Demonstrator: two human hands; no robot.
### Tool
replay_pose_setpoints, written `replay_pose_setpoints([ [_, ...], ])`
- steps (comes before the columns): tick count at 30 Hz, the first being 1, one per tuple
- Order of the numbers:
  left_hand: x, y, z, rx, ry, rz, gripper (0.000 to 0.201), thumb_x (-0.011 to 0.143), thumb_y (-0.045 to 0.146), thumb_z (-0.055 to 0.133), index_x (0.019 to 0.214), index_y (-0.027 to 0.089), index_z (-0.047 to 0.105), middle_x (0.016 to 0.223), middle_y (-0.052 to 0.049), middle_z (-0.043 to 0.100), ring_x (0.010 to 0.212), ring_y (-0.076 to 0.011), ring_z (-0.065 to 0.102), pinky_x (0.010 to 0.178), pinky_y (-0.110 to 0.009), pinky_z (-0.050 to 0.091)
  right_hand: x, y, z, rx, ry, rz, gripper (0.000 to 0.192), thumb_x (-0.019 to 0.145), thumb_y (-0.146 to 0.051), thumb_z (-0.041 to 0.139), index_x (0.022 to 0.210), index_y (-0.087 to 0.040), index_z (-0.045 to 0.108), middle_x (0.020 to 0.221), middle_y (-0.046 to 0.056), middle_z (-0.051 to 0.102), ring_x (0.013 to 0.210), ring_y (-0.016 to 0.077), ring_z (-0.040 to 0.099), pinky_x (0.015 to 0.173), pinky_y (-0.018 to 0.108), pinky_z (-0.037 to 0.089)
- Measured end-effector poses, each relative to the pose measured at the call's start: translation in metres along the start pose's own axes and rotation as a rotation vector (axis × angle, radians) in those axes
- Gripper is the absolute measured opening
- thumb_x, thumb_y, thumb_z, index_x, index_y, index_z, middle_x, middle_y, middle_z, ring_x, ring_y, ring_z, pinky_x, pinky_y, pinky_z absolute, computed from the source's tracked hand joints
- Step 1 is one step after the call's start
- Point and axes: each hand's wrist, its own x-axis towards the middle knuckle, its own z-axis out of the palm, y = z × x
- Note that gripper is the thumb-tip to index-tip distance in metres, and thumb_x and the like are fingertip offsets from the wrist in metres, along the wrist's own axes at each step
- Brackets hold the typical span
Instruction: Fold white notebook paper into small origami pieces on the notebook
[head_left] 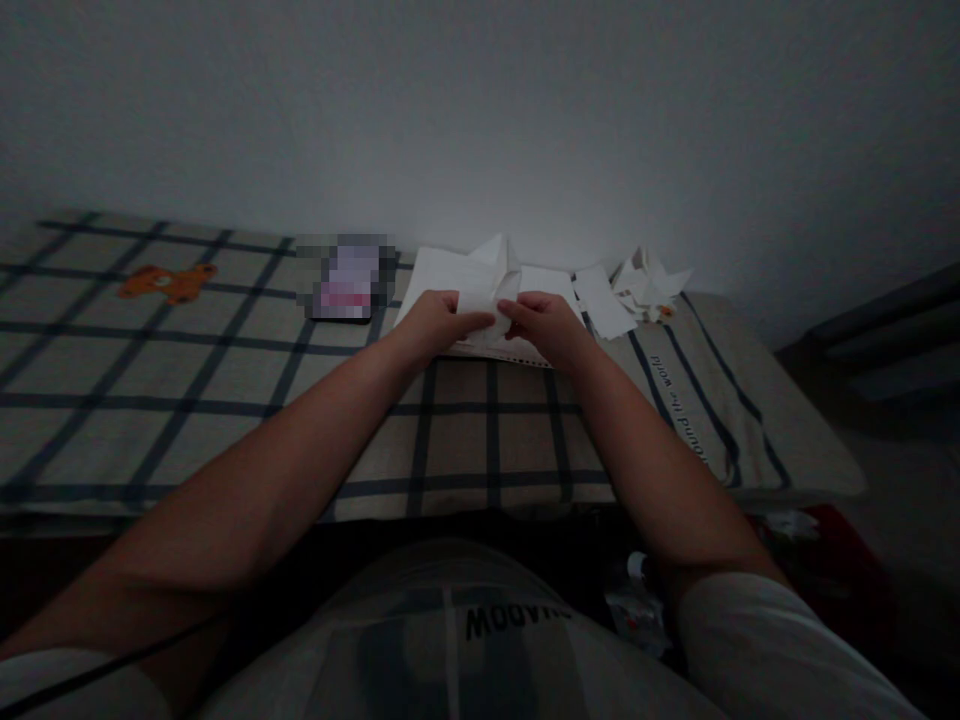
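A piece of folded white paper point(491, 275) is pinched between both my hands, with a pointed fold standing up at its far side. My left hand point(436, 318) grips its left edge, thumb laid across the front. From the right, my right hand point(544, 322) pinches the paper with thumb and fingers near its lower right part. Beneath the hands lies a white notebook point(431, 275) with a row of dark binding holes along its near edge. The fingers partly hide the lower part of the folded paper.
A checked cloth point(360, 405) covers the table against the wall. Left of the notebook lies a phone point(349, 280), its screen blurred. An orange bear figure point(169, 283) is farther left. On the right are a white paper strip point(604, 302) and folded paper shapes point(649, 280).
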Motion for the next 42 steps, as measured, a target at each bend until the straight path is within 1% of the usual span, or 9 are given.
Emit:
replay_pose_setpoints([
  [4, -0.0015, 0.0013, 0.0009, 0.025, -0.013, -0.003, 0.025, 0.064, 0.039, 0.082, 0.074, 0.017, 0.074, 0.069, -0.002, 0.069, 0.063, -0.0150, 0.059, 0.058, -0.027, 0.042, -0.0010, 0.0002, 0.0010, -0.056, 0.043, 0.010, 0.030, 0.081, -0.045, 0.078, 0.068, -0.020, 0.066, 0.061, -0.002, 0.062, 0.060, 0.0113, 0.054, 0.061, 0.028, 0.042],
  [7, -0.0005, -0.0005, 0.0005, 0.060, 0.046, 0.030, 0.028, 0.068, 0.044, 0.080, 0.071, 0.017, 0.073, 0.065, -0.001, 0.065, 0.059, -0.0133, 0.053, 0.055, -0.026, 0.038, -0.0006, 0.0000, 0.0010, -0.074, 0.082, -0.007, 0.031, 0.080, -0.046, 0.078, 0.068, -0.020, 0.065, 0.061, -0.002, 0.062, 0.059, 0.0110, 0.053, 0.060, 0.028, 0.040],
  [10, 0.0009, -0.0025, -0.0003, 0.058, 0.080, 0.066, 0.028, 0.069, 0.044, 0.080, 0.069, 0.018, 0.070, 0.062, 0.000, 0.062, 0.059, -0.0130, 0.052, 0.055, -0.026, 0.037, 0.0001, 0.0008, 0.0010, -0.100, 0.091, -0.028, 0.033, 0.078, -0.050, 0.078, 0.068, -0.021, 0.065, 0.061, -0.002, 0.062, 0.061, 0.0117, 0.054, 0.061, 0.028, 0.041],
  [15, 0.0026, -0.0044, -0.0004, -0.031, 0.089, 0.050, 0.024, 0.071, 0.041, 0.074, 0.067, 0.018, 0.068, 0.062, 0.000, 0.061, 0.060, -0.0140, 0.054, 0.058, -0.026, 0.042, -0.0008, 0.0005, 0.0004, -0.106, 0.084, -0.060, 0.036, 0.082, -0.053, 0.074, 0.068, -0.021, 0.066, 0.061, -0.002, 0.063, 0.061, 0.0120, 0.055, 0.063, 0.028, 0.043],
  [20, 0.0037, -0.0045, -0.0001, -0.014, 0.104, 0.029, 0.026, 0.068, 0.043, 0.075, 0.067, 0.019, 0.066, 0.062, 0.000, 0.060, 0.058, -0.0132, 0.051, 0.056, -0.027, 0.039, -0.0030, -0.0025, -0.0001, -0.182, 0.072, -0.060, 0.043, 0.085, -0.060, 0.072, 0.067, -0.022, 0.065, 0.062, -0.001, 0.063, 0.062, 0.0124, 0.056, 0.065, 0.029, 0.045],
  [25, 0.0073, -0.0046, -0.0006, -0.203, 0.074, 0.044, 0.023, 0.067, 0.039, 0.075, 0.075, 0.018, 0.070, 0.070, -0.001, 0.065, 0.064, -0.0140, 0.058, 0.064, -0.028, 0.046, -0.0030, -0.0045, 0.0019, 0.005, 0.009, -0.049, 0.055, 0.085, -0.076, 0.065, 0.070, -0.023, 0.061, 0.069, 0.000, 0.061, 0.066, 0.0133, 0.057, 0.067, 0.030, 0.050],
  [29, 0.0079, -0.0029, 0.0000, -0.259, 0.054, 0.030, 0.020, 0.067, 0.035, 0.074, 0.073, 0.018, 0.069, 0.072, -0.001, 0.067, 0.064, -0.0132, 0.059, 0.063, -0.027, 0.047, -0.0027, -0.0054, 0.0025, 0.118, -0.017, -0.043, 0.052, 0.083, -0.072, 0.070, 0.069, -0.023, 0.060, 0.070, 0.000, 0.060, 0.067, 0.0130, 0.056, 0.067, 0.030, 0.049],
  [36, 0.0035, -0.0015, -0.0005, -0.205, 0.050, 0.036, 0.019, 0.069, 0.035, 0.075, 0.075, 0.017, 0.071, 0.073, -0.002, 0.070, 0.066, -0.0145, 0.062, 0.062, -0.027, 0.048, -0.0010, -0.0014, 0.0022, 0.229, -0.025, -0.019, 0.048, 0.067, -0.067, 0.085, 0.072, -0.023, 0.067, 0.066, -0.002, 0.060, 0.061, 0.0112, 0.054, 0.062, 0.028, 0.047],
  [42, -0.0003, 0.0014, -0.0012, -0.020, 0.084, 0.064, 0.021, 0.069, 0.038, 0.075, 0.069, 0.017, 0.070, 0.063, 0.001, 0.062, 0.059, -0.0126, 0.052, 0.057, -0.025, 0.040, -0.0006, 0.0027, 0.0015, 0.140, -0.021, -0.030, 0.038, 0.077, -0.054, 0.083, 0.068, -0.021, 0.066, 0.064, -0.002, 0.061, 0.062, 0.0115, 0.056, 0.062, 0.028, 0.047],
])
